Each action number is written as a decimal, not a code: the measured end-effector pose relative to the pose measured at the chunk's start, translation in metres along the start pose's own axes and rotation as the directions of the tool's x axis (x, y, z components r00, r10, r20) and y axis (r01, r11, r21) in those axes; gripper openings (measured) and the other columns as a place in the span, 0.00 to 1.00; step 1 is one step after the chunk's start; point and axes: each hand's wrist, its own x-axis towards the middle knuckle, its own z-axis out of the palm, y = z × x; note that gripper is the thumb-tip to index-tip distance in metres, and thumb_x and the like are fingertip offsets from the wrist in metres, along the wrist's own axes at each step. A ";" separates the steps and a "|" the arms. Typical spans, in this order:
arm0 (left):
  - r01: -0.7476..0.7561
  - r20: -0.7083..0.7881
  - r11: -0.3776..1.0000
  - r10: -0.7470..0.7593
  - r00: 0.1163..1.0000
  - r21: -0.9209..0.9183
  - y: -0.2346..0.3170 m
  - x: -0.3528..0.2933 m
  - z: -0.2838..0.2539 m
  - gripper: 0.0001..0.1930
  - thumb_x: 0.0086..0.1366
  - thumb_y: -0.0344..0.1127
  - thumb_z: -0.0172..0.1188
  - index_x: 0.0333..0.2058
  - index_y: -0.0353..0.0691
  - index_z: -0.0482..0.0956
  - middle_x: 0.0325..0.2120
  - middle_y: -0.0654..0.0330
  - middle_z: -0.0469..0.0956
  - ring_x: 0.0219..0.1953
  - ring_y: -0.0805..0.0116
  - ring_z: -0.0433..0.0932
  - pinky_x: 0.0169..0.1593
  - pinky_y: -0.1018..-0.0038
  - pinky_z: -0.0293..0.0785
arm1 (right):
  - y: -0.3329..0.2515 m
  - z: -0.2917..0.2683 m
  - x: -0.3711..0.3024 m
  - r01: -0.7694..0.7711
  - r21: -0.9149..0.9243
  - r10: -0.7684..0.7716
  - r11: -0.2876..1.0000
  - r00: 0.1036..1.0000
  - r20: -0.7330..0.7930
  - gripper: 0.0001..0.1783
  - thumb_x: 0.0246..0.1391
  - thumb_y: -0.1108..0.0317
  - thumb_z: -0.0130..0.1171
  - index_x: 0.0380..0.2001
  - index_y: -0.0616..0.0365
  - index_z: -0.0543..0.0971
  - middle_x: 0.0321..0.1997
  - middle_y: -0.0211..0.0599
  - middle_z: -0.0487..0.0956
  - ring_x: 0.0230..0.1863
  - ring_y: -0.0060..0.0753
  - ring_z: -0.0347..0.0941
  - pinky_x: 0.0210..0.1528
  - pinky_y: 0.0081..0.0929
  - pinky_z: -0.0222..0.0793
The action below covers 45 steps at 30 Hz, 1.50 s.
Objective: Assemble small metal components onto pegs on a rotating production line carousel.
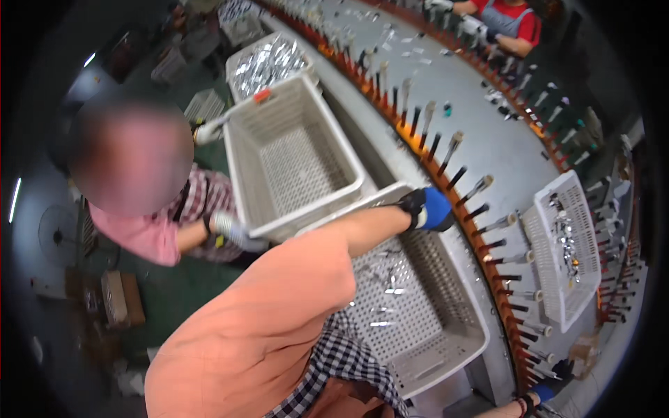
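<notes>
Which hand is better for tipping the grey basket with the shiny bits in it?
Probably the left hand: it holds the far rim of the grey basket. The right hand is down by the ring of pegs, off the basket.

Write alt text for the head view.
The person's left hand, in a blue and black glove, grips the far rim of a white perforated crate beside a round table ringed with pegs. The right hand rests near the table's edge, while a co-worker holds an empty crate.
</notes>
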 end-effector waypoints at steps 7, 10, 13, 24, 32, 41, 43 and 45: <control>-0.020 0.165 0.997 0.032 0.986 -0.071 0.024 0.017 -0.030 0.21 0.68 0.50 0.53 0.30 0.46 0.91 0.32 0.55 0.89 0.35 0.51 0.88 0.43 0.56 0.82 | -0.101 -0.016 -0.040 0.219 -0.828 0.015 0.516 0.964 0.264 0.28 0.80 0.53 0.46 0.66 0.65 0.78 0.36 0.31 0.78 0.34 0.23 0.70 0.46 0.22 0.69; -0.034 0.163 0.996 0.048 0.985 -0.085 0.027 0.021 -0.029 0.20 0.68 0.49 0.53 0.28 0.46 0.90 0.30 0.55 0.88 0.33 0.51 0.87 0.39 0.55 0.81 | -0.105 0.072 -0.193 0.541 -0.557 -0.163 0.630 0.794 0.586 0.22 0.80 0.60 0.44 0.57 0.67 0.80 0.33 0.31 0.79 0.29 0.25 0.69 0.44 0.23 0.71; -0.143 0.097 0.987 0.150 0.984 -0.078 0.024 0.018 -0.026 0.20 0.68 0.49 0.53 0.28 0.46 0.90 0.29 0.54 0.88 0.32 0.51 0.87 0.39 0.55 0.81 | -0.088 0.144 -0.292 0.525 -0.772 0.422 0.359 0.646 0.636 0.23 0.75 0.61 0.44 0.49 0.66 0.84 0.44 0.44 0.86 0.44 0.37 0.82 0.51 0.34 0.75; -0.393 -0.219 0.847 0.333 0.917 -0.357 -0.051 -0.002 -0.051 0.17 0.73 0.37 0.58 0.56 0.40 0.83 0.52 0.45 0.84 0.58 0.43 0.80 0.65 0.56 0.73 | 0.021 0.168 -0.403 0.182 -0.741 0.491 0.646 0.644 0.586 0.19 0.76 0.63 0.54 0.56 0.66 0.84 0.52 0.42 0.88 0.55 0.32 0.83 0.60 0.29 0.75; 0.061 -0.088 0.814 -0.136 0.987 -0.578 -0.272 -0.072 -0.088 0.32 0.80 0.50 0.55 0.72 0.33 0.67 0.63 0.55 0.80 0.58 0.63 0.81 0.59 0.65 0.79 | 0.092 0.133 -0.484 0.176 -0.716 0.501 0.676 0.603 0.621 0.18 0.69 0.61 0.63 0.55 0.62 0.85 0.51 0.49 0.89 0.51 0.33 0.86 0.55 0.33 0.79; 0.388 0.394 0.270 -0.037 0.919 -0.881 -0.102 -0.085 -0.071 0.30 0.78 0.52 0.60 0.64 0.30 0.78 0.57 0.63 0.80 0.55 0.71 0.76 0.62 0.71 0.72 | 0.153 0.215 -0.542 0.471 -0.662 0.329 0.583 0.608 0.722 0.25 0.67 0.54 0.61 0.60 0.55 0.83 0.55 0.54 0.86 0.55 0.58 0.83 0.60 0.46 0.77; 0.273 0.289 0.364 -0.010 0.957 -0.891 -0.125 -0.080 -0.064 0.32 0.76 0.54 0.62 0.61 0.27 0.78 0.52 0.57 0.81 0.51 0.67 0.74 0.61 0.68 0.71 | 0.162 0.246 -0.563 0.498 -0.660 0.290 0.563 0.628 0.722 0.26 0.67 0.49 0.57 0.59 0.52 0.84 0.54 0.52 0.86 0.51 0.57 0.84 0.58 0.47 0.78; 0.273 0.314 0.396 0.041 0.948 -0.877 -0.122 -0.075 -0.058 0.32 0.76 0.54 0.63 0.62 0.27 0.78 0.53 0.57 0.80 0.53 0.67 0.74 0.62 0.67 0.71 | 0.167 0.257 -0.576 0.473 -0.686 0.278 0.553 0.672 0.687 0.26 0.66 0.49 0.58 0.59 0.52 0.85 0.53 0.52 0.86 0.51 0.57 0.84 0.58 0.48 0.78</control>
